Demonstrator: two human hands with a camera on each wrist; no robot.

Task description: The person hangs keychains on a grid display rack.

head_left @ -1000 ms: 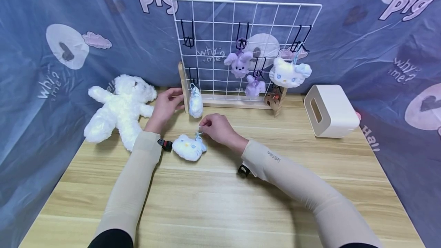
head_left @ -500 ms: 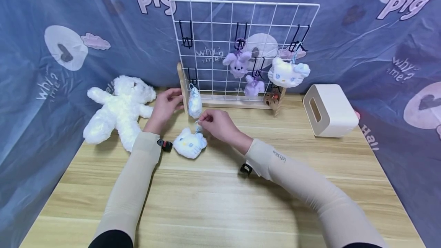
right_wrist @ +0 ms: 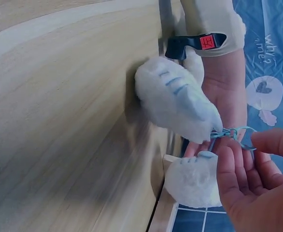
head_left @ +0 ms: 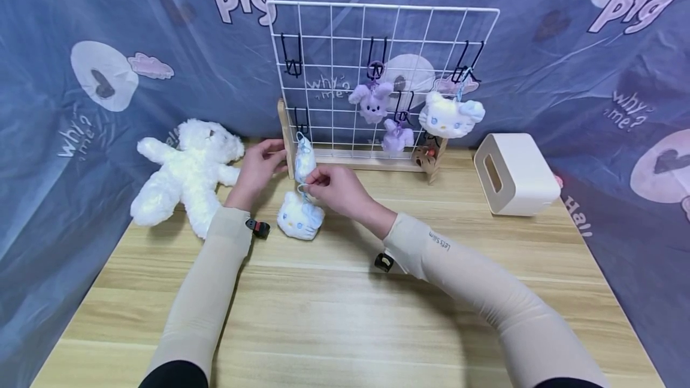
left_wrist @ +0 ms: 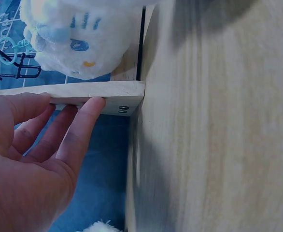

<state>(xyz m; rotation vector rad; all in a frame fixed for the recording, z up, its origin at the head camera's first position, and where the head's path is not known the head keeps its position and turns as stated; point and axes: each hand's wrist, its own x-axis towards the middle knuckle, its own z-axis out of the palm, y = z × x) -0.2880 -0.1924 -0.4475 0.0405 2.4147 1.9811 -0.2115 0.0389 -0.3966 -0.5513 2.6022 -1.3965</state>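
Observation:
My right hand (head_left: pixel 339 192) pinches the pale blue loop (right_wrist: pixel 235 133) of a white cat-head plush keychain (head_left: pixel 300 216) with blue features. The plush hangs low over the table, its face toward me in the head view. Just behind it, a similar plush keychain (head_left: pixel 305 162) hangs side-on from a lower left hook of the white wire grid rack (head_left: pixel 350 163). My left hand (head_left: pixel 262 166) is at the rack's left wooden end piece (left_wrist: pixel 107 89), extended fingertips touching its outer side. In the left wrist view, its thumb lies along the edge.
Two purple plush keychains (head_left: pixel 373 102) hang mid-rack. Another cat-head plush (head_left: pixel 450 116) and a brown one (head_left: pixel 424 158) are at the right. A black hook (head_left: pixel 293 66) hangs upper left. A white plush bear (head_left: pixel 194 172) lies left; a cream box (head_left: pixel 514 173) stands right.
My right hand has moved slightly up and left, toward the rack, bringing the cat-head plush along. The plush has swung more upright. My left hand stays at the end piece.

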